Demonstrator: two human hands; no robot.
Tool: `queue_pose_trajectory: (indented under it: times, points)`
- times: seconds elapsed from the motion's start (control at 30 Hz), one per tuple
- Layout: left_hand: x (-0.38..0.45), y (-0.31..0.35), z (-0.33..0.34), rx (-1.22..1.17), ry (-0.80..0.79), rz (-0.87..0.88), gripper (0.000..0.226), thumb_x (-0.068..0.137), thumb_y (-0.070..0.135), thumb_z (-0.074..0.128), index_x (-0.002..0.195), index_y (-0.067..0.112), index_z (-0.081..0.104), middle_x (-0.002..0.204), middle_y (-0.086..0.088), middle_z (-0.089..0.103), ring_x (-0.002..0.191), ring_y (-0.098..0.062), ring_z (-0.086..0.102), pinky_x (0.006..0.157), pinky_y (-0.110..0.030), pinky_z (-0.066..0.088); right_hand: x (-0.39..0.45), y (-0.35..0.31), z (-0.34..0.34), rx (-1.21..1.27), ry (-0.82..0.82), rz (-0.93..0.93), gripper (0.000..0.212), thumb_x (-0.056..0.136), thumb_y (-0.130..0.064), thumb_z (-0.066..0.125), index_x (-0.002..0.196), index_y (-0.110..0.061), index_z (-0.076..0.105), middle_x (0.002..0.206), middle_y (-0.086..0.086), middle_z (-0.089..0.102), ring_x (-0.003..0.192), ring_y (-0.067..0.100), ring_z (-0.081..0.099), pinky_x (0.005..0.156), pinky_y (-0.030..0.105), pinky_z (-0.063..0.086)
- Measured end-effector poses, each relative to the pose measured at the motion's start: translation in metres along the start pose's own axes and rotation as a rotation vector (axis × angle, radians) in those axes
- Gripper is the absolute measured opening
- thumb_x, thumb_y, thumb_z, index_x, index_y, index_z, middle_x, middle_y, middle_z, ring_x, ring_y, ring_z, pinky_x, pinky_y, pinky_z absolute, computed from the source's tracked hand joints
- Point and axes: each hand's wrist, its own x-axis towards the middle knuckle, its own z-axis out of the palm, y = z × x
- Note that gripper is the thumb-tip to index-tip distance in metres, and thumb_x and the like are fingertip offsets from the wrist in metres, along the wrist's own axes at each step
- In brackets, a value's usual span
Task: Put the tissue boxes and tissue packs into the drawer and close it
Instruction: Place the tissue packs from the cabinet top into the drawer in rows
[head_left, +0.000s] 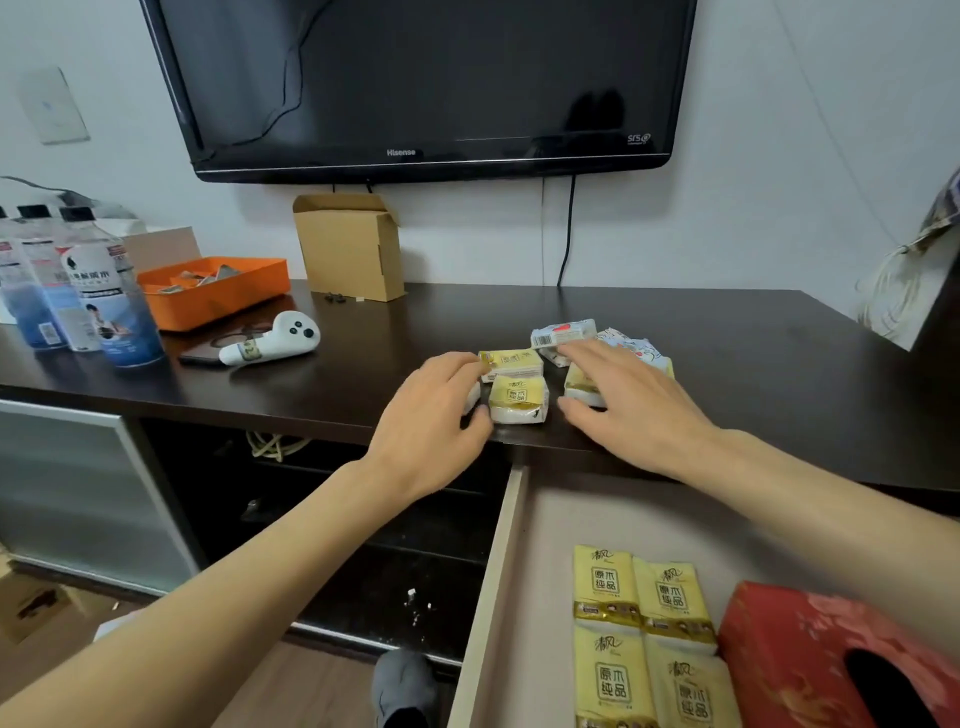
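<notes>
- My left hand (441, 410) cupped a small pack, not clamped; my right hand (623, 400) lay spread over the pocket tissue packs (519, 397).
- They sat beyond the open drawer (498, 571), nearer my right.

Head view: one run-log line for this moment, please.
phase: gathering | left hand, right hand: on small tissue packs, desk | drawer: open, yellow packs, red box inside

Glossy plastic-wrapped tissue packs (518, 399), smooth dark wood-look tabletop (727, 353), matt cardboard box (349, 249)
</notes>
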Motion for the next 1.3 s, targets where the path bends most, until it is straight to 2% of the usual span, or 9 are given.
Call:
queue_pose_trajectory:
  times: [0.07,0.17,0.33,0.5,0.67,0.8,0.97,1.2,1.3]
  points:
    - [0.005,0.017,0.004,-0.06,-0.12,0.037,0.052,0.093,0.028,0.054,0.144,0.014,0.051,0.15,-0.002,0.05,0.138,-0.017,0.041,0.113,-0.027,0.028,-0.014,0.008,-0.007,-0.128,-0.065,0.019,0.029,0.096,-0.042,0.05,0.121,-0.028,0.055,0.121,-0.009,0.064,0.116,0.025,0.057,0.074,0.039,0.048]
    - [0.012,0.035,0.012,-0.015,-0.328,0.033,0.047,0.096,0.033,0.051,0.137,0.009,0.055,0.145,-0.008,0.053,0.134,-0.025,0.045,0.111,-0.036,0.035,-0.037,0.015,-0.012,-0.1,-0.136,-0.004,0.039,0.099,-0.037,0.051,0.135,-0.027,0.058,0.138,-0.005,0.063,0.127,0.022,0.055,0.095,0.044,0.051]
    - [0.017,0.054,0.009,-0.003,-0.342,0.012,0.033,0.087,0.032,0.061,0.114,0.014,0.067,0.118,-0.004,0.06,0.111,-0.025,0.055,0.092,-0.044,0.049,-0.054,0.022,-0.029,0.047,-0.057,-0.075,0.039,0.089,-0.038,0.057,0.127,-0.033,0.061,0.128,-0.013,0.063,0.121,0.011,0.055,0.091,0.037,0.05]
    - [0.034,0.06,-0.001,-0.034,-0.481,-0.04,0.021,0.078,0.032,0.072,0.097,0.024,0.067,0.12,-0.002,0.057,0.118,-0.023,0.045,0.094,-0.044,0.046,-0.034,0.024,-0.03,0.048,-0.319,0.036,0.061,0.088,-0.046,0.066,0.143,-0.023,0.052,0.153,-0.005,0.045,0.14,0.017,0.039,0.108,0.045,0.042]
    - [0.044,0.055,-0.005,-0.119,-0.61,-0.119,0.018,0.08,0.032,0.074,0.093,0.029,0.062,0.092,0.011,0.056,0.087,-0.015,0.053,0.063,-0.026,0.038,-0.029,0.024,-0.036,-0.046,-0.324,0.035,0.045,0.082,-0.061,0.064,0.116,-0.032,0.056,0.123,-0.01,0.051,0.116,0.013,0.046,0.089,0.042,0.048]
    - [0.049,0.053,-0.01,-0.111,-0.67,-0.118,0.013,0.081,0.038,0.073,0.082,0.035,0.06,0.097,0.014,0.057,0.096,-0.015,0.055,0.068,-0.027,0.037,-0.024,0.019,-0.043,-0.008,-0.395,0.026,0.036,0.079,-0.057,0.075,0.091,-0.039,0.046,0.113,-0.009,0.049,0.111,0.013,0.037,0.085,0.037,0.04]
    - [0.047,0.055,-0.009,-0.135,-0.69,-0.117,0.019,0.083,0.032,0.073,0.098,0.027,0.062,0.098,0.011,0.053,0.101,-0.02,0.054,0.076,-0.031,0.037,-0.025,0.016,-0.041,0.118,-0.412,0.128,0.046,0.081,-0.045,0.08,0.114,-0.027,0.055,0.116,-0.003,0.06,0.095,0.014,0.056,0.074,0.032,0.045]
    - [0.023,0.067,-0.017,-0.102,-0.495,-0.066,0.029,0.077,0.029,0.078,0.104,0.025,0.067,0.104,0.006,0.059,0.1,-0.019,0.054,0.072,-0.028,0.034,-0.06,-0.004,-0.056,0.151,-0.219,0.159,0.067,0.06,-0.076,0.074,0.106,-0.029,0.062,0.106,-0.01,0.064,0.095,0.013,0.06,0.084,0.043,0.053]
    - [-0.011,0.078,-0.034,-0.23,-0.461,-0.057,0.031,0.074,0.032,0.081,0.1,0.027,0.065,0.103,0.009,0.059,0.099,-0.014,0.053,0.074,-0.029,0.036,-0.099,-0.015,-0.065,0.243,-0.275,0.185,0.06,0.062,-0.084,0.065,0.1,-0.039,0.06,0.099,-0.014,0.066,0.09,0.005,0.061,0.083,0.041,0.055]
